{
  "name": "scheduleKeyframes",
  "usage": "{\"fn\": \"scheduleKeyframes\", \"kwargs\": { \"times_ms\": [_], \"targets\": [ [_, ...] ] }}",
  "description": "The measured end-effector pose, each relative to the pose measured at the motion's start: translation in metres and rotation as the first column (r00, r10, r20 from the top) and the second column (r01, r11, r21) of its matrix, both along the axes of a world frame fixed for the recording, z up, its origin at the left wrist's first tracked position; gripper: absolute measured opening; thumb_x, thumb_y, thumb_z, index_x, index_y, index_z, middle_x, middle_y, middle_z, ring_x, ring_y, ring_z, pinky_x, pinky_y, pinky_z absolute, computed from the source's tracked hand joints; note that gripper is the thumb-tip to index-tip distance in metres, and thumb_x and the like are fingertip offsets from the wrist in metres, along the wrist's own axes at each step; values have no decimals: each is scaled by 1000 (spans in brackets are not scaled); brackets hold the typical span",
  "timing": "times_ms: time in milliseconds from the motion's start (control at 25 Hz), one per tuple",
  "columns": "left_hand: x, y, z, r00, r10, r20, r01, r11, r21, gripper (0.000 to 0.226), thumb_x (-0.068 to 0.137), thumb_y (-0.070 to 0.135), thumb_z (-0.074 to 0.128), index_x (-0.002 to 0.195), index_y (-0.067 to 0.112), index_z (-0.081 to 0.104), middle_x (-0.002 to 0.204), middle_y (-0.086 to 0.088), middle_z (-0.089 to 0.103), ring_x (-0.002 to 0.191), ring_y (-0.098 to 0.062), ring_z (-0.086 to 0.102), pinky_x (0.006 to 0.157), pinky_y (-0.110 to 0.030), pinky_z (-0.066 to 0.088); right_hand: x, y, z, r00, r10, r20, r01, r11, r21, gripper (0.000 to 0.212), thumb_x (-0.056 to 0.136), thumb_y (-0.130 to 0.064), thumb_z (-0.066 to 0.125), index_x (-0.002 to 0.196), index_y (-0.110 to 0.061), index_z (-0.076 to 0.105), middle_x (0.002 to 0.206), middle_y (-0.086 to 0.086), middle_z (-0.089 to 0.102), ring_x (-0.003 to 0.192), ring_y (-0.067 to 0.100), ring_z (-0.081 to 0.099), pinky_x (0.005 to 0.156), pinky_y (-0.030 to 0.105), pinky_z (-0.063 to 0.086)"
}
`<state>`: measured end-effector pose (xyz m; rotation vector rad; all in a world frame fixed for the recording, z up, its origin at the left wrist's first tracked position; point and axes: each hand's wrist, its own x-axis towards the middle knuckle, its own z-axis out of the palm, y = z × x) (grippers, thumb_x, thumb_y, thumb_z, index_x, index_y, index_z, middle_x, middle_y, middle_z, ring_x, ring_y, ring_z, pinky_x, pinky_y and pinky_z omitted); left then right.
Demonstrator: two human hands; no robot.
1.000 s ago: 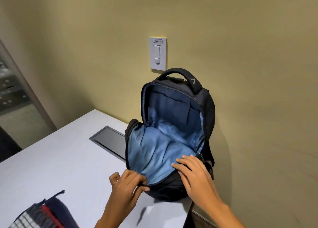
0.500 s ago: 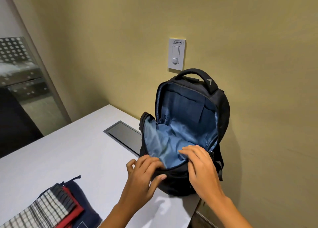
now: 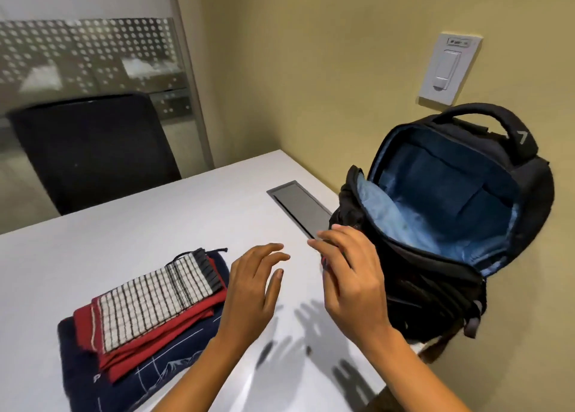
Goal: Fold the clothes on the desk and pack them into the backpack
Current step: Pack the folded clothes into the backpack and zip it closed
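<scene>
Smooth matt white tabletop (image 3: 124,243); black woven-fabric backpack (image 3: 525,225) with slightly glossy blue lining; folded cloth clothes (image 3: 149,305) beside it, topmost a coarse checked weave.

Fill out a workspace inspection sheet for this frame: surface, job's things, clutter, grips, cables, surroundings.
Surface: white desk with a closed grey hatch set into it.
Job's things: black backpack upright by the wall, main compartment unzipped, blue lining showing, no clothes visible inside; folded stack on the desk, checked cloth on red garment on navy garment.
Clutter: nothing seen.
Grips: left hand open, hovering beside the stack, holding nothing; right hand open, in front of the backpack's front flap, contact unclear.
Cables: nothing seen.
Surroundings: black chair behind the desk, wall switch above the backpack, dotted glass panel.
</scene>
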<state>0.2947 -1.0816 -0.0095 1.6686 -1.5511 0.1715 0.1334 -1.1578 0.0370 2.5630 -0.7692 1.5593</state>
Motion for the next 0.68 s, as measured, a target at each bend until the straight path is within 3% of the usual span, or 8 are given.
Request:
{"fn": "scheduleKeyframes", "kwargs": {
  "times_ms": [200,360,400,480,560,680],
  "targets": [
    [59,73,-36,956,293,-25,-287,948,139,31,97,31,38,120,23,57,131,11,51,124,-6,43,105,-29,32,68,34,-47,950,274,-151,-251,955,157,45,80,4,44,118,-6,65,124,10,61,120,28,53,104,37,42],
    [102,120,-71,875,485,-13,-456,833,314,46,94,39,41,135,20,49,147,6,40,137,-13,34,114,-39,28,116,48,-93,865,385,-322,-280,903,327,48,86,-10,52,134,-13,54,140,9,51,129,26,46,106,41,43],
    [112,127,-79,863,505,9,-473,802,364,54,93,43,40,141,18,43,153,5,33,142,-15,26,117,-39,22,126,51,-103,842,396,-366,-256,891,376,49,92,-17,50,140,-16,48,147,8,44,135,26,40,110,43,39],
    [129,136,-93,861,507,45,-468,756,457,72,91,57,27,151,19,23,160,5,12,148,-13,6,119,-36,5,146,52,-121,779,405,-479,-196,883,427,55,101,-36,38,153,-25,25,162,5,15,149,25,12,120,47,15],
    [140,136,-104,868,489,83,-455,719,525,81,87,67,13,154,23,5,159,8,-5,147,-12,-6,118,-35,-5,165,49,-136,703,402,-586,-175,897,406,61,101,-50,29,155,-33,6,163,3,-8,149,25,-12,119,50,-7],
    [147,134,-120,865,454,212,-484,648,588,85,88,74,6,154,22,2,161,3,-7,149,-17,-4,120,-39,-1,190,44,-155,591,392,-705,-169,915,367,56,102,-56,17,154,-37,10,164,4,2,150,30,-8,115,55,-2]
  ]
}}
